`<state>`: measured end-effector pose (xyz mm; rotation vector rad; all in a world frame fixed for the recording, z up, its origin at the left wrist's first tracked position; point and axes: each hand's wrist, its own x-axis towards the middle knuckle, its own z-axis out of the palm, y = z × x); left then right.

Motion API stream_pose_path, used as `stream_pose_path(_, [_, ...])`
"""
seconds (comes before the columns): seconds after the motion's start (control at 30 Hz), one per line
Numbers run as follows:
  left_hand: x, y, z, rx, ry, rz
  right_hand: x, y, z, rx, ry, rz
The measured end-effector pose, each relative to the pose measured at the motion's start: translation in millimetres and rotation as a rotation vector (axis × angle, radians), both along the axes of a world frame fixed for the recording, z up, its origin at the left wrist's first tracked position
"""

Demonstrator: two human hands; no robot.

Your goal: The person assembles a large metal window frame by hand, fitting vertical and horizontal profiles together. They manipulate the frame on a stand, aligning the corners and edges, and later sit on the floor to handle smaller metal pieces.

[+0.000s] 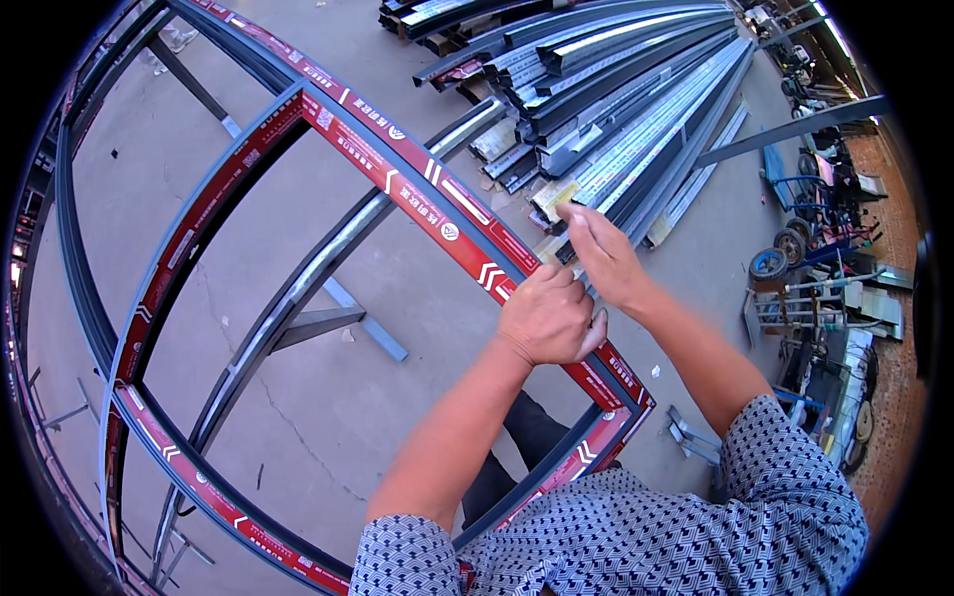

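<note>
A large metal frame [437, 214], covered in red printed film with white markings, stretches across the view and comes toward my body. My left hand [547, 314] is closed in a fist over its right-hand bar, near the right corner. Whatever lies inside the fist is hidden. Just beyond it, my right hand [607, 257] is held with its fingers stretched out and close together. Its heel is next to my left knuckles, and I cannot tell whether they touch. Part of the bar is covered by both hands.
Long metal profiles [636, 109] lie stacked at the far side. Curved metal supports [288, 298] show beneath the frame over the grey floor [298, 417]. On the right stand wheeled carts [795, 243] and assorted metal parts. A brace-like grey bar [795, 131] sticks out at upper right.
</note>
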<state>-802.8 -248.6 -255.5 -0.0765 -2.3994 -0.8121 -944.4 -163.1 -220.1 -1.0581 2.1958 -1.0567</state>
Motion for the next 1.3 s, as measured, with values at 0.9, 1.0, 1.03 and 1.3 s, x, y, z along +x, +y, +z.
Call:
stream_pose_path(0.9, [23, 42, -11, -0.126, -0.266, 0.721, 69, 202, -13, 0.111, -0.475, -0.172])
stream_pose_path(1.0, [26, 61, -7, 0.045, -0.373, 0.966, 67, 203, -17, 0.093, -0.46, -0.14])
stream_pose_path(1.03, [26, 65, -1, 0.248, -0.391, 0.939, 66, 204, -18, 0.089, -0.451, -0.132])
stream_pose_path(1.3, [36, 45, -6, 0.885, -0.373, 0.681, 65, 205, -22, 0.049, -0.433, -0.094])
